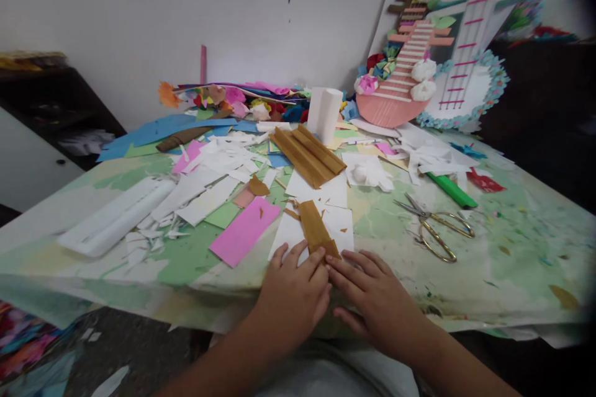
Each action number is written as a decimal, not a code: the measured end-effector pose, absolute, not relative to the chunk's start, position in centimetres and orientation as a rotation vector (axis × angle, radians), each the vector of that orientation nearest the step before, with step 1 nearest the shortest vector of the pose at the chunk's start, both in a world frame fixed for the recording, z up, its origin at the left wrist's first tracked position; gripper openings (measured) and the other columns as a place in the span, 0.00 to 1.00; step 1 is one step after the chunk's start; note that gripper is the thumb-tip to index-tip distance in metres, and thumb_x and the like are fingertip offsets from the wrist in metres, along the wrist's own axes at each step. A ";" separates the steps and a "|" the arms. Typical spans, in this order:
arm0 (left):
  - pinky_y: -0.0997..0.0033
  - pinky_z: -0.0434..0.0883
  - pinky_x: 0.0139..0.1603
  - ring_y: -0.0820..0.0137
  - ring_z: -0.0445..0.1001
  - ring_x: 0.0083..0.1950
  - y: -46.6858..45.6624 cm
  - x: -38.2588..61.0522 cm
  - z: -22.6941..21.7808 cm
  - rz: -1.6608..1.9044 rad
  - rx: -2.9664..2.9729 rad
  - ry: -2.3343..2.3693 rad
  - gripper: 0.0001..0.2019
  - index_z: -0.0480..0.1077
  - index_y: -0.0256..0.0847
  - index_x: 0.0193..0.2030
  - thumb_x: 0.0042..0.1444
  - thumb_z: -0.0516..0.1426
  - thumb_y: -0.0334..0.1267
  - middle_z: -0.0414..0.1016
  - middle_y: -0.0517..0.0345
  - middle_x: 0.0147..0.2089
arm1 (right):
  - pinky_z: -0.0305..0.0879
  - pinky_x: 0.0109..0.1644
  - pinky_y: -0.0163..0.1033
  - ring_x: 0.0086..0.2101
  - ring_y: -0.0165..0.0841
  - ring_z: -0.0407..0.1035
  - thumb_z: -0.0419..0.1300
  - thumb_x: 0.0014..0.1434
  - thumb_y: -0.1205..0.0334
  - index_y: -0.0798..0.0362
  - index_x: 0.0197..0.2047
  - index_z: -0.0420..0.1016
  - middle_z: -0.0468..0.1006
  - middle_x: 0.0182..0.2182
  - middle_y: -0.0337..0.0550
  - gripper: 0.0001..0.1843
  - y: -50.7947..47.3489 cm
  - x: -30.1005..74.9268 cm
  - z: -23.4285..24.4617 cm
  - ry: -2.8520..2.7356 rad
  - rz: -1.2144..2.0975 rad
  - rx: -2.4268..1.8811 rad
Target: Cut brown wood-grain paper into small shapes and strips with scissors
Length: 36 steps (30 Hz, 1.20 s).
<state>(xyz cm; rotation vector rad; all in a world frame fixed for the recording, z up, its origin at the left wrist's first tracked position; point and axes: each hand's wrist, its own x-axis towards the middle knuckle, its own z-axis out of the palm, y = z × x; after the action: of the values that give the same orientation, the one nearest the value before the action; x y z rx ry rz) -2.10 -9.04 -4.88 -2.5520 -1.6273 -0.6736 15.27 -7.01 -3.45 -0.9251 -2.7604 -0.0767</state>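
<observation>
At the near edge of the table, I am seeing the left hand and the right hand lying flat, fingers spread — both are pressing on the near end of a folded brown paper strip. It is resting on white paper, between a pink sheet and the scissors — well apart.

No text, label or number can be read anywhere.
</observation>
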 end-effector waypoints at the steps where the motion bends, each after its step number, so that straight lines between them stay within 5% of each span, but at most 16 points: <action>1: 0.53 0.53 0.52 0.61 0.60 0.52 -9.1 -2.1 -4.9 -0.679 -2.540 -1.628 0.15 0.66 0.43 0.45 0.52 0.48 0.42 0.68 0.57 0.50 | 0.49 0.52 0.48 0.49 0.38 0.56 0.50 0.53 0.54 0.51 0.52 0.61 0.65 0.51 0.41 0.23 -7.1 15.1 -3.5 -2.739 -0.075 -0.950; 11: 0.55 0.56 0.49 0.61 0.62 0.51 -9.5 -2.6 -5.2 -0.630 -2.485 -1.525 0.19 0.62 0.43 0.50 0.51 0.50 0.42 0.69 0.57 0.49 | 0.50 0.51 0.51 0.46 0.40 0.59 0.52 0.52 0.55 0.46 0.50 0.64 0.69 0.47 0.40 0.20 -8.2 14.5 -3.9 -2.562 -0.113 -1.146; 16: 0.57 0.56 0.49 0.63 0.62 0.50 -9.7 -2.7 -5.4 -0.676 -2.493 -1.501 0.18 0.62 0.43 0.50 0.51 0.50 0.41 0.69 0.56 0.49 | 0.51 0.53 0.51 0.49 0.40 0.57 0.52 0.53 0.59 0.52 0.48 0.65 0.69 0.47 0.43 0.19 -7.8 14.6 -3.6 -2.545 -0.081 -1.135; 27: 0.65 0.62 0.39 0.68 0.64 0.36 -11.7 -5.4 -6.0 -0.964 -2.330 -1.485 0.06 0.67 0.37 0.35 0.49 0.52 0.32 0.70 0.55 0.30 | 0.57 0.49 0.49 0.47 0.39 0.60 0.55 0.51 0.62 0.53 0.45 0.68 0.71 0.44 0.46 0.17 -8.3 14.1 -4.3 -2.525 -0.112 -1.044; 31: 0.69 0.61 0.30 0.72 0.62 0.26 -13.7 -5.5 -6.2 -1.169 -2.289 -1.829 0.09 0.65 0.38 0.21 0.50 0.50 0.34 0.63 0.59 0.19 | 0.58 0.47 0.48 0.45 0.38 0.61 0.54 0.52 0.65 0.51 0.43 0.69 0.72 0.43 0.43 0.14 -8.9 13.8 -5.5 -2.469 -0.147 -0.985; 36: 0.74 0.63 0.27 0.74 0.65 0.28 -14.8 -2.8 -6.6 -1.898 -2.414 -2.782 0.11 0.67 0.37 0.28 0.49 0.50 0.42 0.68 0.58 0.26 | 0.57 0.48 0.49 0.46 0.39 0.59 0.53 0.53 0.64 0.50 0.44 0.69 0.72 0.44 0.44 0.14 -9.6 13.1 -5.8 -2.398 -0.161 -1.010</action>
<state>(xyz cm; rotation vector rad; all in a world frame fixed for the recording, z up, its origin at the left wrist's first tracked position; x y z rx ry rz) -2.80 -14.79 -6.60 -2.4145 -2.7815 -1.8980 13.10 -9.58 -5.75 -1.0100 -2.3975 -0.1608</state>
